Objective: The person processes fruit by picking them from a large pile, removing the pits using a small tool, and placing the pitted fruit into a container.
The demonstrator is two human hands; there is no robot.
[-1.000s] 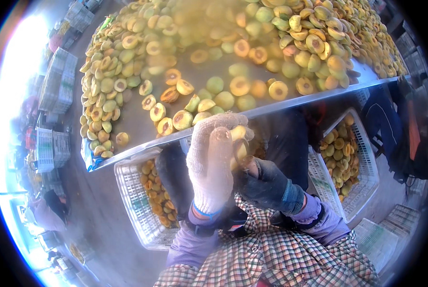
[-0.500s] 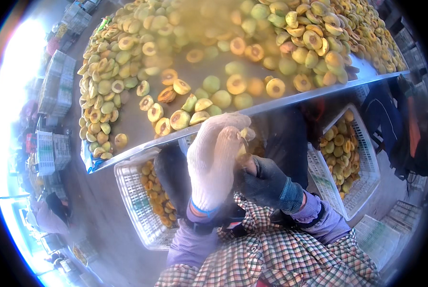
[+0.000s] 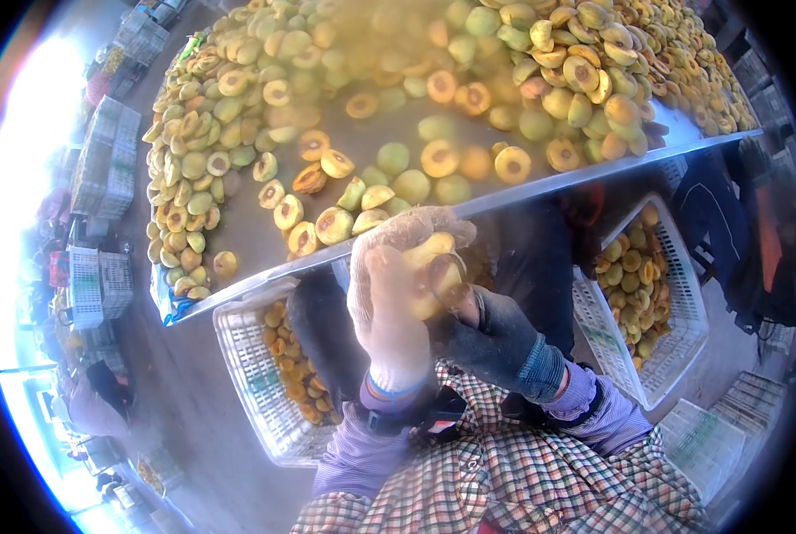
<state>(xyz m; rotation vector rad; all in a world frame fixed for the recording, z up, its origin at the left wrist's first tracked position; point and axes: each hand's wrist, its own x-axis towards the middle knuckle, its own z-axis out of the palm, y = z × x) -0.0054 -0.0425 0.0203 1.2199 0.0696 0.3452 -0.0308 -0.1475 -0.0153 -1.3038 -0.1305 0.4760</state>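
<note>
Lying between the two hands, the yellow fruit (image 3: pixel 434 271) is at the right side of the left palm, and its longer axis seems to point toward the table (image 3: pixel 251 222). The left hand (image 3: pixel 387 298), white-gloved, is the nearer one and holds it in bent fingers. The right hand (image 3: pixel 498 343), dark-gloved, comes to its lower right edge; whether it grips a tool, I cannot tell. Halved fruits (image 3: pixel 334 225) lie beyond.

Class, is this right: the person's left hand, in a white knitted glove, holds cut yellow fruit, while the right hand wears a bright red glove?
Only the red is wrong: the head view shows the right hand in a dark blue-grey glove. The rest stands.
</note>
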